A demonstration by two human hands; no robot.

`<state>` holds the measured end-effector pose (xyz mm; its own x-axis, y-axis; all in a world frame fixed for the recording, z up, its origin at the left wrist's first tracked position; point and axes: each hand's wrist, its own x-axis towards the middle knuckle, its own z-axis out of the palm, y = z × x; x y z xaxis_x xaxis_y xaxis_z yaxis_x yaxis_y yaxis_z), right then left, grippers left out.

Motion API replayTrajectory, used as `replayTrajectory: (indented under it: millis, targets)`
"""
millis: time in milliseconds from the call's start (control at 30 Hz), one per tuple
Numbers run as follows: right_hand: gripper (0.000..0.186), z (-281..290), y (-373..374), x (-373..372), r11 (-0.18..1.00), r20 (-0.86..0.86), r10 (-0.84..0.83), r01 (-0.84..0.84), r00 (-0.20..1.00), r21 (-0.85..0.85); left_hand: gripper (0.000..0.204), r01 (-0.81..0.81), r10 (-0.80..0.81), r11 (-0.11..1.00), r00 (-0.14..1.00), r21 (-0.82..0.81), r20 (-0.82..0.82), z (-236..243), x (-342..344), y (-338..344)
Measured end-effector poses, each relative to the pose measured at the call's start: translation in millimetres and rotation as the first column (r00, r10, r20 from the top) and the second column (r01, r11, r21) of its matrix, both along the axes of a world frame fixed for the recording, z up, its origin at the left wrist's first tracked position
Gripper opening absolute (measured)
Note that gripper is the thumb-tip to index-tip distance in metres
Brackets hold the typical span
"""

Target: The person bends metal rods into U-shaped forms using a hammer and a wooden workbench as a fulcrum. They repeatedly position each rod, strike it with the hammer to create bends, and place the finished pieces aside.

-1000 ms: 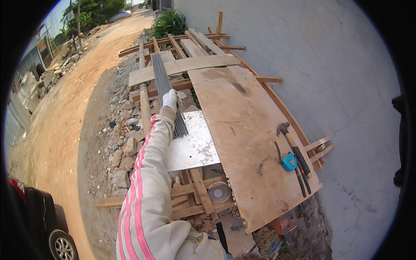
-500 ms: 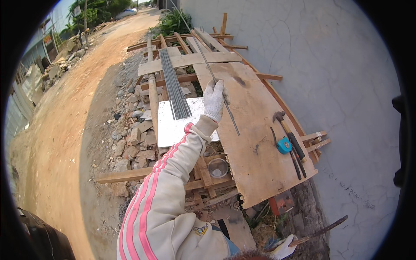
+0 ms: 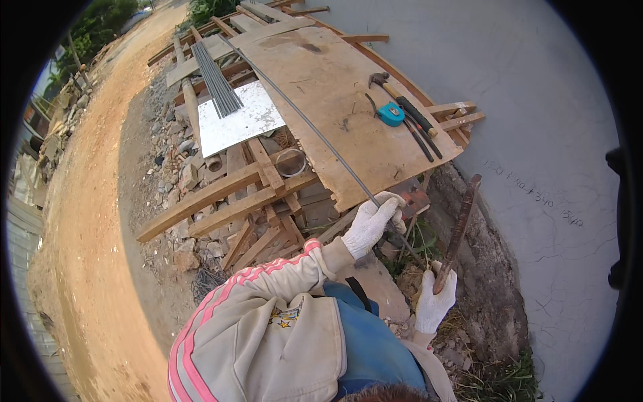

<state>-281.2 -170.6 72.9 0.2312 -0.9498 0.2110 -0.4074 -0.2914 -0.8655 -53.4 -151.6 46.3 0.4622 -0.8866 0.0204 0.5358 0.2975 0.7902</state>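
My left hand [image 3: 370, 228], in a white knit glove, is closed around a long thin steel rod [image 3: 309, 122]. This rod slants across the plywood sheet [image 3: 375, 157], and its near end points down past my glove. My right hand [image 3: 434, 301], also gloved, grips a rusty metal bar [image 3: 462, 224] that stands up steeply from the fist. On the plywood's right side lie a claw hammer [image 3: 400, 100], a teal tape measure [image 3: 390, 114] and a long-handled tool like pincers [image 3: 419, 139]. A bundle of similar rods [image 3: 216, 79] rests partly on a white board [image 3: 231, 130].
Wooden beams [image 3: 201, 201] jut out to the left below the boards, near a clear round container [image 3: 291, 163]. Rubble [image 3: 175, 134] borders the dirt road [image 3: 87, 221]. A grey wall [image 3: 536, 120] rises on the right. A reddish block-like object [image 3: 416, 199] sits beyond my left hand.
My left hand has drawn the rod back toward me, from above the boards to near the plywood's front edge. My right hand has come further into view, its rusty bar now turned more upright.
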Motion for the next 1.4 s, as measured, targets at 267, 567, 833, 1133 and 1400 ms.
replayTrajectory:
  millis: [267, 567, 833, 1133, 1400]
  targets:
    - [0.036, -45, 2, -20, 0.95, -0.107, 0.259, -0.234, 0.96, 0.205, 0.029, -0.203, 0.18, 0.979, 0.848, -0.008, 0.499, -7, -32, 27]
    - [0.023, -32, -15, -4, 0.854, -0.07, 0.469, -0.432, 0.881, 0.29, 0.026, -0.568, 0.534, 0.816, 0.812, 0.107, 0.235, -24, 7, 87]
    - [0.03, -45, -29, 16, 0.796, -0.107, 0.572, -0.519, 0.813, 0.311, 0.029, -0.532, 0.441, 0.846, 0.734, 0.034, 0.517, -16, -3, 98]
    - [0.026, -41, -28, -9, 0.829, 0.033, 0.447, -0.428, 0.894, 0.36, 0.037, -0.359, 0.165, 0.918, 0.731, 0.168, 0.662, -19, -35, 56]
    - [0.022, -63, -34, -82, 0.97, -0.099, 0.121, -0.096, 0.988, 0.225, 0.041, -0.016, -0.262, 0.94, 0.609, 0.341, 0.749, -4, -40, 24]
